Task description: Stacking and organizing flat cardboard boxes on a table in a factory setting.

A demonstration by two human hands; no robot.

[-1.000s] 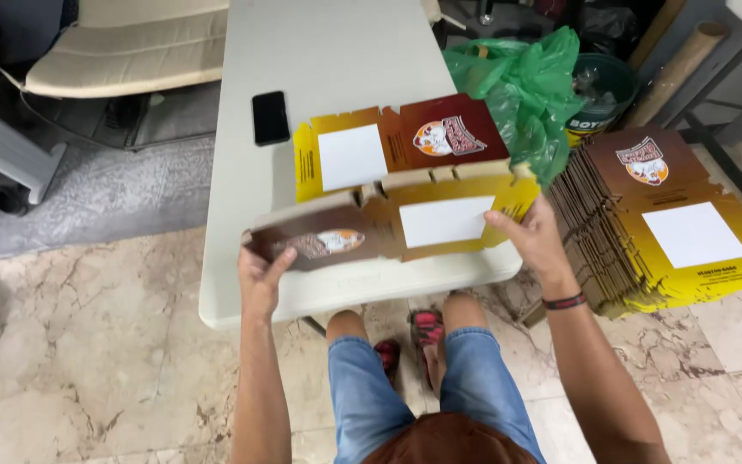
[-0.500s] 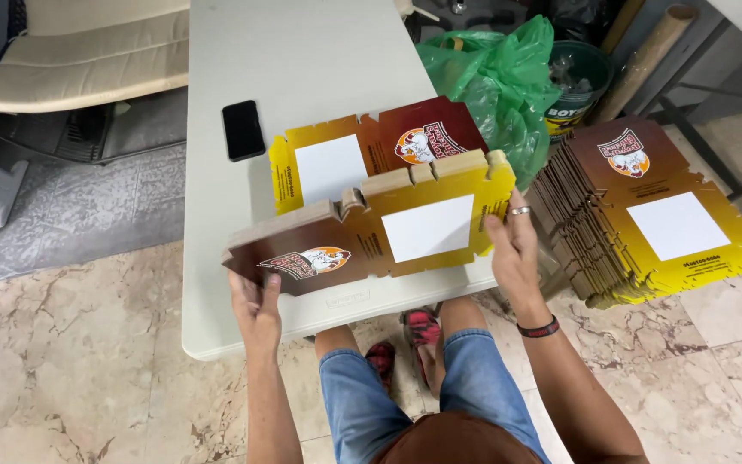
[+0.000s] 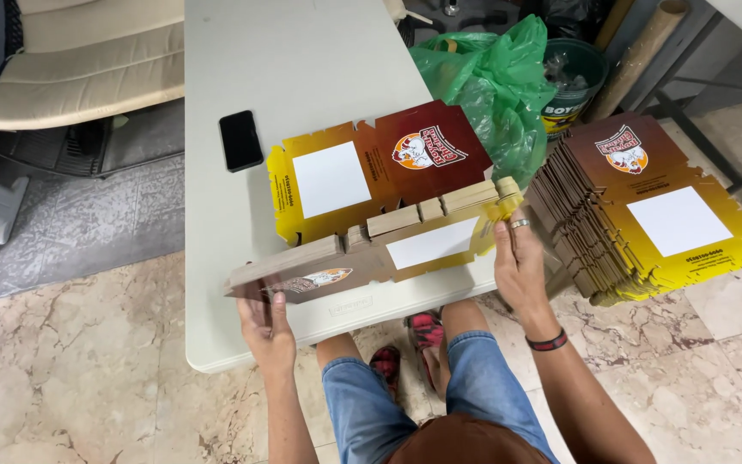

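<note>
- The left hand (image 3: 268,331) grips the left end of a flat box blank (image 3: 371,253), fingers curled up over its lower edge and pinching the brown panel.
- The right hand (image 3: 521,266) holds the blank's right, yellow end, fingers stretched upward against the card and closed on its edge; a ring sits on one finger and a dark band on the wrist.
- The blank is held between both hands above the near edge of the white table (image 3: 302,60), tilted so its raw cardboard flaps stand up along the top.
- Its face shows a brown part with a round picture and a yellow part with a white rectangle.
- A second blank (image 3: 362,172) lies flat on the table just behind the held one, yellow at left and dark red at right.
- A black phone (image 3: 240,140) lies on the table left of that blank, apart from it.
- A stack of blanks (image 3: 646,206) sits on the floor to the right, near the right hand.
- A green bag (image 3: 487,82) bulges beside the table's right edge, with a bucket (image 3: 573,77) behind it.
- A cream chair (image 3: 70,60) stands at the upper left.
- The person's knees in blue jeans show below the table.
</note>
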